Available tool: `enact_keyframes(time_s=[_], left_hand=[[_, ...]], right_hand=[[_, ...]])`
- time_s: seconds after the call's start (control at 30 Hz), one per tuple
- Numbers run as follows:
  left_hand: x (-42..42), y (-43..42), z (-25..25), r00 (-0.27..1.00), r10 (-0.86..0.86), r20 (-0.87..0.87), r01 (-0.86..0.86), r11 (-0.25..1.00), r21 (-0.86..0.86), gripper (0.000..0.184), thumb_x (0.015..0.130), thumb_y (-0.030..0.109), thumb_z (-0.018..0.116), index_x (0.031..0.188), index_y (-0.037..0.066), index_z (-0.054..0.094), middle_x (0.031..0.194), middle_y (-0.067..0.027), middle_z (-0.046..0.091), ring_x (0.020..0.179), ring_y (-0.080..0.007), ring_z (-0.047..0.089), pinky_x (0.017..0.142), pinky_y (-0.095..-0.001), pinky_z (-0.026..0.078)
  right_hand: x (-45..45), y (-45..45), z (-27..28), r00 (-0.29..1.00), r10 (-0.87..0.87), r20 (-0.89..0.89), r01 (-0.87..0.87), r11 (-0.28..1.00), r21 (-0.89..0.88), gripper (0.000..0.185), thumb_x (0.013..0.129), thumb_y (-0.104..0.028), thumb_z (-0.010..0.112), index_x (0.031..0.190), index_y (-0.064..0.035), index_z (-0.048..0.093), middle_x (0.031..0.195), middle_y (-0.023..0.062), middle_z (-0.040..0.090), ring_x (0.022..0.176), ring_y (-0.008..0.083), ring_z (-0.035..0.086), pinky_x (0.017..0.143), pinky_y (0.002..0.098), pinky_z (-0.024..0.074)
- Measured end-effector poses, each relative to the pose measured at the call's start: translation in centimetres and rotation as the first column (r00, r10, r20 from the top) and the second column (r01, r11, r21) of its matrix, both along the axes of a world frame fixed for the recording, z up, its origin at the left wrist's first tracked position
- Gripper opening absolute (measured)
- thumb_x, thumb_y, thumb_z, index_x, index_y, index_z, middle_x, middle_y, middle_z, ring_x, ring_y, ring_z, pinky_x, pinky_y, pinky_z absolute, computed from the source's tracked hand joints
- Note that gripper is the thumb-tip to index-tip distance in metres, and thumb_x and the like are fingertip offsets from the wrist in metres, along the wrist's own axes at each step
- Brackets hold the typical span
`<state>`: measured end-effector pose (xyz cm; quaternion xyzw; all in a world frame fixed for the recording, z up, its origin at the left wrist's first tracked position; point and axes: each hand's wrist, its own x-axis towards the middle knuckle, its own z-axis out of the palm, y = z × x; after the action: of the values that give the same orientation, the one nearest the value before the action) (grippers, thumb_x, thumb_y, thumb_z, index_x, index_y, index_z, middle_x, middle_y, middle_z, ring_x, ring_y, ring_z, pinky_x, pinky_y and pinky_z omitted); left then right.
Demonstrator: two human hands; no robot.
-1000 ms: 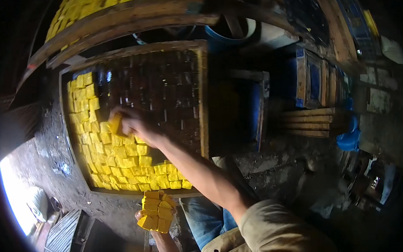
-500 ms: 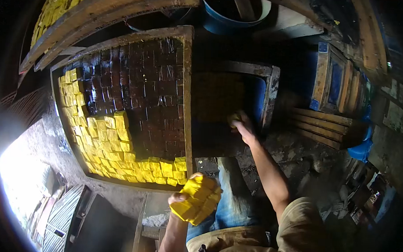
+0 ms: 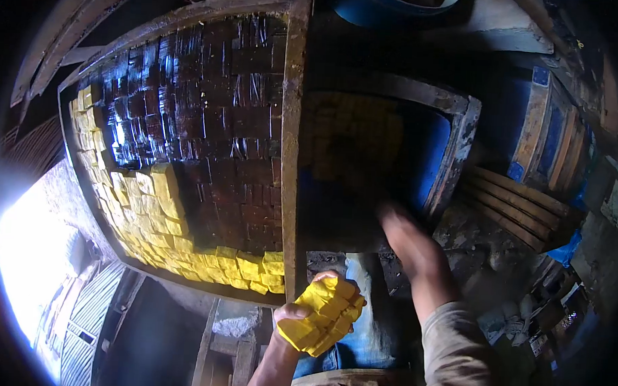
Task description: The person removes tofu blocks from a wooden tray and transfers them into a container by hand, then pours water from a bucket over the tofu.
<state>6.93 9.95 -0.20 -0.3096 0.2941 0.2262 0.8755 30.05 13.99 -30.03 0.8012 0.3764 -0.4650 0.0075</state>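
Note:
My left hand [image 3: 291, 315] is closed around a stack of yellow tofu blocks [image 3: 325, 315], held in front of my legs by the near edge of a large wooden-framed tray [image 3: 292, 158]. That tray has a dark, wet woven base, with rows of yellow tofu blocks [image 3: 141, 211] along its left and near sides. To its right, my right hand [image 3: 392, 220] reaches into a shadowed wooden-framed tray [image 3: 460, 140] with a blue inner surface. Dim yellow blocks [image 3: 356, 123] lie at its far side. Darkness hides my right fingers and anything in them.
A blue tub [image 3: 390, 11] stands beyond the trays. Stacked wooden frames [image 3: 516, 207] are at the right, beside an upright blue-cornered frame [image 3: 526, 126]. Bright light enters from the lower left, near a corrugated sheet [image 3: 90, 321].
My right hand has gone from the shadowed tray's near edge, where it seemed to hold a yellow piece, deeper into the dark. My left hand still holds its tofu; the whole view has shifted.

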Motion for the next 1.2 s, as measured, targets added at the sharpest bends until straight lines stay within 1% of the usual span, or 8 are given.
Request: enact_keyframes(time_s=[0.23,0.4,0.47,0.57,0.8,0.97,1.07,1.2], left_hand=[[2.5,1.6,-1.7,0.998,-0.059,-0.011,0.06,0.992,0.112,0.081,0.064,0.035,0.073,0.134,0.01,0.04,0.123,-0.0234,0.05,0.111,-0.0424,0.056,0.092,-0.0522,0.05],[4.2,3.2,-3.9,0.995,-0.092,0.044,0.087,0.991,0.103,0.08,0.072,0.037,0.073,0.139,0.013,0.038,0.126,-0.021,0.049,0.11,-0.0416,0.056,0.092,-0.0517,0.05],[4.6,2.8,-5.5,0.991,-0.131,-0.011,0.132,0.983,0.129,0.072,0.077,0.04,0.07,0.137,0.01,0.043,0.125,-0.0184,0.053,0.11,-0.038,0.057,0.091,-0.0519,0.05],[5.4,1.3,-7.7,0.988,-0.033,0.15,0.041,0.998,-0.047,0.058,0.092,0.048,0.054,0.133,0.008,0.049,0.124,-0.018,0.057,0.109,-0.0338,0.059,0.089,-0.047,0.052],[7.4,-0.2,-7.5,0.944,0.106,0.311,-0.005,0.952,-0.307,0.045,0.096,0.049,0.049,0.117,0.01,0.059,0.105,-0.0116,0.065,0.097,-0.0277,0.063,0.083,-0.0437,0.055],[7.0,-0.2,-7.2,0.956,-0.292,-0.031,0.285,0.948,-0.142,0.049,0.091,0.05,0.049,0.127,0.017,0.054,0.12,-0.0107,0.062,0.107,-0.0299,0.062,0.084,-0.0528,0.053],[6.4,-0.3,-5.9,0.924,-0.368,-0.106,0.358,0.928,-0.105,0.049,0.091,0.045,0.049,0.131,0.017,0.052,0.12,-0.0117,0.062,0.107,-0.0322,0.061,0.082,-0.0555,0.052],[5.2,-0.5,-4.5,0.939,-0.329,-0.104,0.321,0.943,-0.092,0.054,0.082,0.041,0.058,0.129,0.014,0.051,0.122,-0.018,0.057,0.112,-0.0386,0.057,0.085,-0.0562,0.05]], right_hand=[[1.4,1.7,3.2,0.962,-0.211,-0.172,0.234,0.964,0.124,0.039,0.087,-0.012,0.062,0.125,-0.0061,0.053,0.115,0.0085,0.06,0.101,0.0189,0.058,0.081,0.0318,0.0505],[1.9,0.4,18.4,0.688,-0.373,-0.622,0.604,0.77,0.207,0.037,0.089,-0.011,0.061,0.125,-0.0055,0.053,0.114,0.0082,0.06,0.101,0.0178,0.059,0.084,0.0305,0.0495],[1.5,-1.6,25.8,0.85,0.124,-0.512,0.245,0.767,0.593,0.054,0.078,-0.027,0.075,0.126,-0.0113,0.054,0.131,0.0187,0.051,0.125,0.0304,0.049,0.107,0.0457,0.0378],[-0.5,-1.5,32.5,0.735,0.612,-0.292,-0.341,0.706,0.621,0.073,0.066,-0.033,0.082,0.131,-0.0262,0.051,0.144,0.019,0.035,0.137,0.0361,0.034,0.11,0.0622,0.0249],[-0.3,-2.2,30.2,0.698,0.677,-0.231,-0.4,0.637,0.659,0.072,0.06,-0.014,0.084,0.124,-0.0247,0.053,0.128,0.0133,0.047,0.123,0.0348,0.048,0.113,0.0636,0.0226],[1.3,-1.0,24.4,0.604,-0.001,-0.797,0.354,0.896,0.268,0.049,0.069,-0.023,0.076,0.113,-0.0107,0.06,0.114,0.0078,0.056,0.104,0.0203,0.058,0.09,0.0363,0.0495],[2.6,1.3,18.3,0.868,-0.297,-0.397,0.382,0.911,0.154,0.045,0.069,-0.014,0.068,0.112,-0.0037,0.058,0.096,0.0111,0.064,0.096,0.0212,0.06,0.087,0.0343,0.0497],[2.0,-2.7,3.7,0.964,-0.255,0.07,0.213,0.904,0.371,0.051,0.079,-0.017,0.069,0.125,0.0002,0.056,0.119,0.0195,0.063,0.116,0.0299,0.057,0.102,0.036,0.0421]])
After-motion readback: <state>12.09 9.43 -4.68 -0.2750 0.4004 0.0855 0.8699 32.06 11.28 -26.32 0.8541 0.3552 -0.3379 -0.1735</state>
